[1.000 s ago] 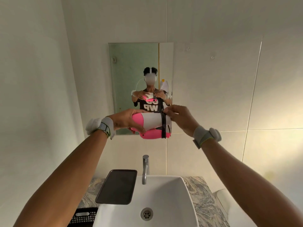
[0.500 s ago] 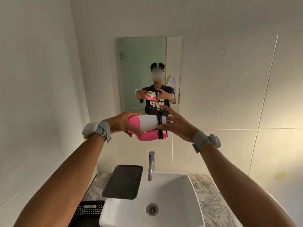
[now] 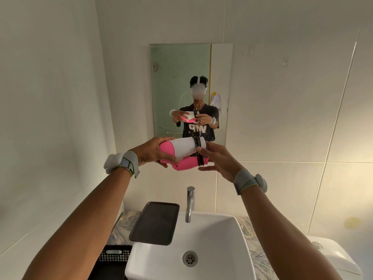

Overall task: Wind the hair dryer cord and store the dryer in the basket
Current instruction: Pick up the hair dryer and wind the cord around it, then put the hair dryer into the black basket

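Holding one hair dryer [image 3: 181, 153], two hands: left hand [image 3: 154, 151] gripping, right hand [image 3: 219, 161] open.

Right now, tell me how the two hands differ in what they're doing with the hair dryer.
The left hand grips the hair dryer by its pink rear end, fingers wrapped around the body; the right hand is open, its fingers spread. The left hand carries the dryer's weight; the right hand only touches the end wound with the black cord. Both wear grey wristbands and are raised above the sink.
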